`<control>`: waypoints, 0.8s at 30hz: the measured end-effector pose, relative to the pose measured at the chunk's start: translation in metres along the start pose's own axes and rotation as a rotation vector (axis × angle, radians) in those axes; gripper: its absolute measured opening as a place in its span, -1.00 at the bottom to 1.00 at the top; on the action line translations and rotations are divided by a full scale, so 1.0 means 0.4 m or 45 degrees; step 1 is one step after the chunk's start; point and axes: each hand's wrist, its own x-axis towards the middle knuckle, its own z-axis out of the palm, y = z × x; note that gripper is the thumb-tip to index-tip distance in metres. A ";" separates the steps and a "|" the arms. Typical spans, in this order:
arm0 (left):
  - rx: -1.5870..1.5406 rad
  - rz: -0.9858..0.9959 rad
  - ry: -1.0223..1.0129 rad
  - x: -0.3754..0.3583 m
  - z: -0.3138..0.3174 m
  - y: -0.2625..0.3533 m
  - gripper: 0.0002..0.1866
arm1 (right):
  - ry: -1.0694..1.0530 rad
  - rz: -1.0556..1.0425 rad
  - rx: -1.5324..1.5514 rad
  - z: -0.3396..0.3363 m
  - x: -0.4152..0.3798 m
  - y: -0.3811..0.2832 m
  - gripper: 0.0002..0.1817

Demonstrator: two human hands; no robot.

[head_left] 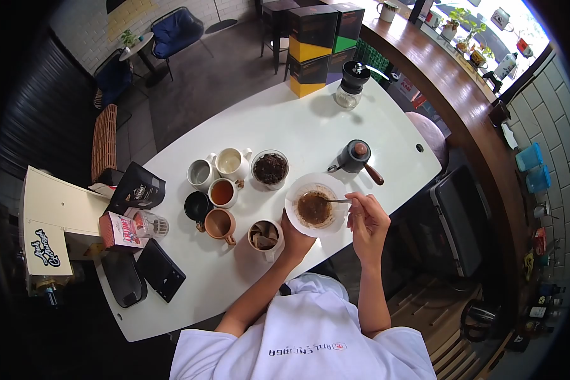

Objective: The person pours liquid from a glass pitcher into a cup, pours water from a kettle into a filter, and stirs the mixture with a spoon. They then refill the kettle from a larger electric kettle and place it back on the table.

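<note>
A white cone paper filter [296,218] with wet brown coffee [315,207] inside is in front of me; what supports it is hidden below. My left hand [297,237] wraps round its left side, fingers partly hidden. Between thumb and fingers my right hand [368,218] pinches a metal spoon [341,201], its tip in the wet coffee. Left of the filter stand a glass of dark grounds [270,168] and a white mug [265,239] with dark pieces in it. Beyond the filter is a dark kettle [353,156] with a wooden handle.
Several mugs [219,224] cluster left of centre on the white table [202,285]. Toward the left edge lie a black tablet-like device [161,269], a clear plastic cup [151,224] and a black pouch [137,188]. A hand grinder [351,85] and stacked boxes [310,54] stand at the far end.
</note>
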 end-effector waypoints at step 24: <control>0.005 -0.007 -0.015 0.000 0.000 -0.001 -0.29 | 0.056 -0.021 0.028 -0.002 0.002 0.000 -0.83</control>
